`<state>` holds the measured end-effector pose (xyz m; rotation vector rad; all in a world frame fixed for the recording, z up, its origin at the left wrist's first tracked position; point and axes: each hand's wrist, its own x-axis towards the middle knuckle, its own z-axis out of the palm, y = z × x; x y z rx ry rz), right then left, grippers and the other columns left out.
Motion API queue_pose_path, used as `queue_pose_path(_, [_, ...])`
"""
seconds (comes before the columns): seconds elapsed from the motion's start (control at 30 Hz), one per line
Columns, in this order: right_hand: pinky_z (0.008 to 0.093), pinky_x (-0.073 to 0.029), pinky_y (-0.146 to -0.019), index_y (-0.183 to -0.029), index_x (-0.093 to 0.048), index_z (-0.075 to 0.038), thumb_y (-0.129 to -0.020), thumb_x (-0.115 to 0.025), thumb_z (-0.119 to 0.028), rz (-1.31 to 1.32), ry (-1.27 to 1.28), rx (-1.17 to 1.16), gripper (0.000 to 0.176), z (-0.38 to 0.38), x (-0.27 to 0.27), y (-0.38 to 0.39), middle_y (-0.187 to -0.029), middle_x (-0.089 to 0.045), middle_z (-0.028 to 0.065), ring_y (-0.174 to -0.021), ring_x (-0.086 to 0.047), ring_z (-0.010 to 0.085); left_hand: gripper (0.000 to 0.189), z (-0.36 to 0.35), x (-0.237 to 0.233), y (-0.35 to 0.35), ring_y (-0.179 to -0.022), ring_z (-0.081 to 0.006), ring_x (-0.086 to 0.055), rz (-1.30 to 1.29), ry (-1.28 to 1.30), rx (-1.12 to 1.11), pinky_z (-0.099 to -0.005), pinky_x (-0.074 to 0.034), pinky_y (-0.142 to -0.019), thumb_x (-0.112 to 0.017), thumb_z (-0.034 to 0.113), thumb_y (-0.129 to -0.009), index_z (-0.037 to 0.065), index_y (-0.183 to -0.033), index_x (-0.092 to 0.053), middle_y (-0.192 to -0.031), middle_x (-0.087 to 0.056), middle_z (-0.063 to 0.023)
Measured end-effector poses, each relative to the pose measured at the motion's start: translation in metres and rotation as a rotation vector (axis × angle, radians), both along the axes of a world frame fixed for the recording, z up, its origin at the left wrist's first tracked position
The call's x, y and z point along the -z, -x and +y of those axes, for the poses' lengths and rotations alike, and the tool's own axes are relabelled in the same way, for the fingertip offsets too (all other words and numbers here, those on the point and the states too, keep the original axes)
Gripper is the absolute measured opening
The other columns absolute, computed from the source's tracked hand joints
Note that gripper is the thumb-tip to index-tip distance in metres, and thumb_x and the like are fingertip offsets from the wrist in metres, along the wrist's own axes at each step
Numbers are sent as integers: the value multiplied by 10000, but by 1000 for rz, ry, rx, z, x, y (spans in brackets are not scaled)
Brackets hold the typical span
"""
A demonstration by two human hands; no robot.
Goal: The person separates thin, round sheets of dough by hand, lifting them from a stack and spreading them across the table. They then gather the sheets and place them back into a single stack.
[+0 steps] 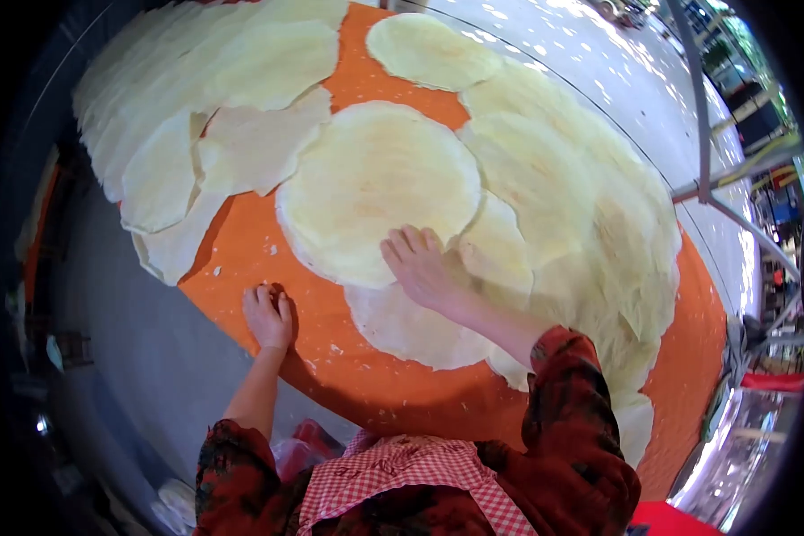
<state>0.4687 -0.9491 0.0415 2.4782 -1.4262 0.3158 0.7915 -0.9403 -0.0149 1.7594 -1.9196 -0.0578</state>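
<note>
Our left hand [268, 319] curls loosely on the orange worktop [322, 317], left of centre; we cannot tell if its grip holds anything. Our open right hand [418, 265], gripping nothing, seemingly steadies the round sheet [375, 179] mid-frame. Beyond, upper-left sheets [223, 67] overlap, probably saving room.

There's a grey metal pole frame [704, 170] past the right edge of the orange cloth [697, 295], sun-speckled pale pavement [590, 67] beyond the far edge, plus smooth grey floor [125, 277] off the left.
</note>
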Motion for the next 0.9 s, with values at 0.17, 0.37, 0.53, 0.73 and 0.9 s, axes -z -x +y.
queue_pose_path(0.17, [393,-443,-804,-985,-592,-43,-742,-572,-151,-156,-239,-86,266,-17,15,25,-989,-577,87,-931,-559,239,162,1,2,-2,-911,-350,-499,10,23,35,-449,-402,-807,-605,157,-825,55,-925,-529,-952,-516,-146])
queue_pose_path(0.37, [400,-435,-875,-988,-589,-55,-760,-549,-97,-167,-75,-55,236,103,-42,80,-1011,-589,58,-988,-563,209,174,3,4,-3,-945,-360,-500,-2,-1,29,-449,-406,-829,-587,175,-842,41,-934,-525,-982,-511,-156])
queue_pose_path(0.53, [421,-379,-1010,-1140,-589,-47,-764,-577,-90,-69,-250,106,378,152,-35,88,-1172,-587,70,-1124,-543,250,181,3,-1,-3,-936,-361,-502,-6,2,54,-453,-411,-820,-582,177,-847,34,-939,-522,-975,-502,-168])
queue_pose_path(0.73, [386,-414,-969,-1266,-500,-46,-772,-678,-182,-965,-44,913,543,173,10,121,-1254,-539,151,-1143,-523,264,192,6,-4,0,-940,-365,-494,10,-24,37,-464,-407,-824,-593,183,-832,33,-931,-525,-959,-506,-167])
queue_pose_path(0.9, [357,-500,-765,-1056,-634,28,-767,-734,-231,-1659,-722,1252,402,130,-19,135,-962,-661,162,-886,-634,247,198,5,-4,-2,-934,-371,-491,-11,-2,39,-475,-405,-820,-592,180,-830,28,-935,-523,-952,-502,-172])
